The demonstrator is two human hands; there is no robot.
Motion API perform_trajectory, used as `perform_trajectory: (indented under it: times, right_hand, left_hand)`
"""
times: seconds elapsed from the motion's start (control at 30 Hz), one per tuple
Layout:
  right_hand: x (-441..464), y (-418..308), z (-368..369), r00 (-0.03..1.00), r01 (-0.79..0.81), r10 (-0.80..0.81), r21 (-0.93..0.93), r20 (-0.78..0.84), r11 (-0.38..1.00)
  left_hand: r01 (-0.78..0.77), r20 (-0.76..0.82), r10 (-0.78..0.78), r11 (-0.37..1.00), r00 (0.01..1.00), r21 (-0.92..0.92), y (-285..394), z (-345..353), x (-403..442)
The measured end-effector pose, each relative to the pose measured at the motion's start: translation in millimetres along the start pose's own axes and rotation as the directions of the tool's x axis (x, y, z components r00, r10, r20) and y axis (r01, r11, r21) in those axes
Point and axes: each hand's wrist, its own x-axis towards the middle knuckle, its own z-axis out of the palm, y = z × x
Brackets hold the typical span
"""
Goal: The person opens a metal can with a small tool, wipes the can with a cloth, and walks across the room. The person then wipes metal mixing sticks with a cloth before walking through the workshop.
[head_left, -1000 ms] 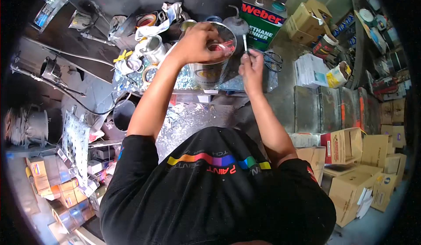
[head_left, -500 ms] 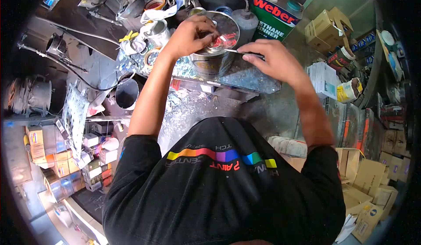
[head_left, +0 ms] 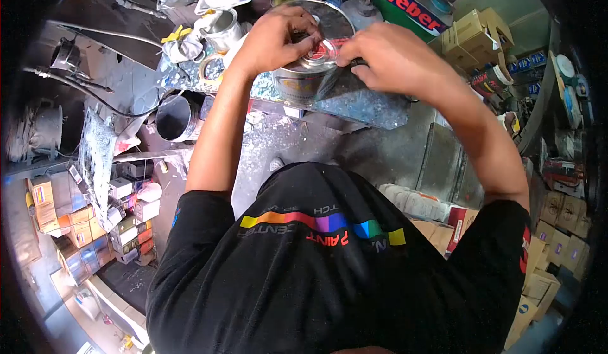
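A metal can (head_left: 296,88) with a shiny round top stands on the bench. On its top, near the front rim, is a round red-and-silver cap (head_left: 320,52). My left hand (head_left: 277,40) lies over the left of the top, its fingers curled and the thumb pressed against the cap. From the right, my right hand (head_left: 389,59) is closed around a thin metal pry tool with a dark handle (head_left: 342,64), close against the cap's edge. Most of the tool is hidden by my fingers, so whether its tip touches the cap cannot be seen.
Behind the can stand a green Weber thinner can (head_left: 415,5) and a grey spouted container (head_left: 362,13). An open metal can (head_left: 221,29) and a tape roll (head_left: 212,67) sit on the paint-spattered bench (head_left: 373,110). Cardboard boxes (head_left: 472,37) are at right.
My right hand has moved left and up, up to the cap, with the tool's metal shaft now mostly covered. My right elbow has swung outward. The left hand stays on the can top.
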Motion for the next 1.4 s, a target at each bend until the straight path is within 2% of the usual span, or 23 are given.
perform_trajectory:
  times: [0.03,0.13,0.17,0.27,0.37,0.47,0.57,0.67,0.7,0.8,0.83,0.97,1.07,1.1,1.2,1.3,1.4]
  right_hand:
    - [-2,-2,4,0.999,-0.032,0.032,0.025,-0.008,0.999]
    - [-22,-6,29,0.979,-0.090,0.108,0.111,-0.171,0.990]
    - [-31,-8,42,0.952,-0.034,0.044,0.041,-0.304,0.999]
    - [-32,-23,45,0.940,-0.155,0.155,0.026,-0.304,0.988]
    - [-41,-30,54,0.919,-0.206,0.217,0.066,-0.329,0.976]
    - [-43,-31,59,0.887,-0.186,0.211,0.100,-0.411,0.977]
    - [-49,-35,70,0.864,-0.229,0.267,0.138,-0.426,0.963]
    - [-53,-32,127,0.787,-0.237,0.302,0.188,-0.538,0.953]
    - [-47,-34,131,0.743,-0.215,0.341,0.278,-0.576,0.936]
    - [-37,-34,123,0.711,-0.117,0.380,0.432,-0.592,0.894]
    - [-39,-33,110,0.754,-0.158,0.390,0.430,-0.529,0.889]
    - [-47,-7,70,0.878,-0.101,0.289,0.443,-0.382,0.891]
    - [-44,6,50,0.946,-0.121,0.214,0.347,-0.242,0.930]
    - [-40,10,45,0.965,-0.105,0.161,0.258,-0.206,0.960]
    - [-26,9,41,0.974,-0.085,0.116,0.157,-0.196,0.984]
    - [-32,7,50,0.952,-0.091,0.146,0.208,-0.269,0.974]
    - [-38,-1,65,0.909,-0.141,0.255,0.333,-0.330,0.932]
  left_hand:
    - [0.013,-0.002,-0.012,1.000,1.000,0.007,2,0,0]
    - [0.009,-0.018,-0.009,0.999,1.000,0.053,5,2,1]
    - [0.027,-0.039,-0.025,0.998,0.999,0.059,8,2,1]
    - [0.004,-0.062,-0.002,0.999,0.998,0.038,7,3,3]
    - [0.038,-0.046,-0.036,0.998,0.998,0.044,7,4,3]
    - [0.059,-0.039,-0.059,0.998,0.997,-0.002,6,3,4]
    - [0.069,-0.003,-0.069,0.997,0.998,0.046,5,2,3]
    - [0.099,0.001,-0.099,0.995,0.995,-0.012,7,4,1]
    - [0.111,-0.008,-0.111,0.993,0.994,-0.034,5,2,3]
    - [0.119,0.025,-0.118,0.989,0.993,-0.087,-4,3,3]
    - [0.106,0.010,-0.106,0.988,0.994,-0.109,-3,1,3]
    - [0.040,0.035,-0.037,0.996,0.999,-0.083,0,-3,1]
    - [0.006,0.041,-0.003,0.998,0.999,-0.068,3,-4,1]
    - [0.007,0.042,-0.004,0.998,0.999,-0.064,1,-4,1]
    - [0.014,0.048,-0.011,0.998,0.999,-0.062,0,-3,1]
    - [0.011,0.027,-0.009,0.999,1.000,-0.049,4,-3,2]
    - [0.027,0.040,-0.026,0.999,0.999,-0.032,7,-1,3]
